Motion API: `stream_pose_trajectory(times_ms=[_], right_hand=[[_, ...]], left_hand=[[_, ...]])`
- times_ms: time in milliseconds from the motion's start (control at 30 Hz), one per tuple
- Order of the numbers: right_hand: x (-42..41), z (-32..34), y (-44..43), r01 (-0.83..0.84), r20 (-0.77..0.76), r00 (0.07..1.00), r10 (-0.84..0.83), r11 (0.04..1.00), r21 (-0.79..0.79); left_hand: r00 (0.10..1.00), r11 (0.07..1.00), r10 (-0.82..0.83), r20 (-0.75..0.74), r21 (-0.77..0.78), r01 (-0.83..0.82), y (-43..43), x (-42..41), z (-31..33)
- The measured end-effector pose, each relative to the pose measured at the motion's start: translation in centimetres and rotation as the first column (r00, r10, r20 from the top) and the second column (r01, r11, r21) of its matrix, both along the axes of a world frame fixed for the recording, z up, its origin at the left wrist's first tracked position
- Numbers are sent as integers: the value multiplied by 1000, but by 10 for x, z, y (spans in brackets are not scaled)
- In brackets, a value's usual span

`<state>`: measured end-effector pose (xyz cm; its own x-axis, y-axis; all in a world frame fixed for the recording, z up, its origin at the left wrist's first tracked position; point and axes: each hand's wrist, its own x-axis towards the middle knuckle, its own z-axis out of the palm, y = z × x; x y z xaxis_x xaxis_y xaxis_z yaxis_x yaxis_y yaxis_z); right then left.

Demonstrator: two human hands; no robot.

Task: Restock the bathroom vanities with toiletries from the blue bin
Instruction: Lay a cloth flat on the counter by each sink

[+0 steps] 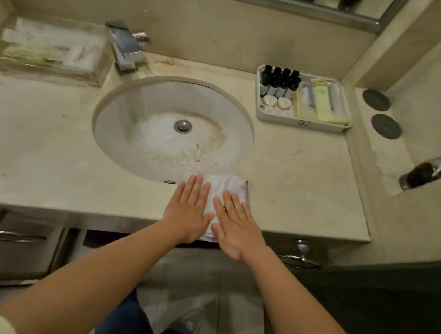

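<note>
Only near-readable thing: a tiny sticker on the front wall of the white tray, back right corner of the countertop. Maybe a "2", too blurry.

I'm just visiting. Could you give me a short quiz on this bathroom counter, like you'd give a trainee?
1. True or false: the left hand and right hand both lie flat on the cloth.
2. The tray of bottles stands on which side of the sink? A) left B) right
3. How many dark discs lie right of the tray?
Key: 1 true; 2 B; 3 two.
</note>
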<state>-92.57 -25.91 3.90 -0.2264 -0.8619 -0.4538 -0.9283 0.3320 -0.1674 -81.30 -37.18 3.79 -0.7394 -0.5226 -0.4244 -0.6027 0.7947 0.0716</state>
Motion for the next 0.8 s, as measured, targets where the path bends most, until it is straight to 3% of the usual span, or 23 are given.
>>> stream_pose_trajectory(times_ms=[300, 800], right_hand=[[-70, 6, 56, 156, -15, 988, -156, 988, -8], [-196, 10, 88, 253, -36, 967, -251, 965, 76]], left_hand=[[992, 993, -120, -27, 9, 120, 43, -87, -3], [993, 993, -111, 42, 44, 109, 89, -218, 2]])
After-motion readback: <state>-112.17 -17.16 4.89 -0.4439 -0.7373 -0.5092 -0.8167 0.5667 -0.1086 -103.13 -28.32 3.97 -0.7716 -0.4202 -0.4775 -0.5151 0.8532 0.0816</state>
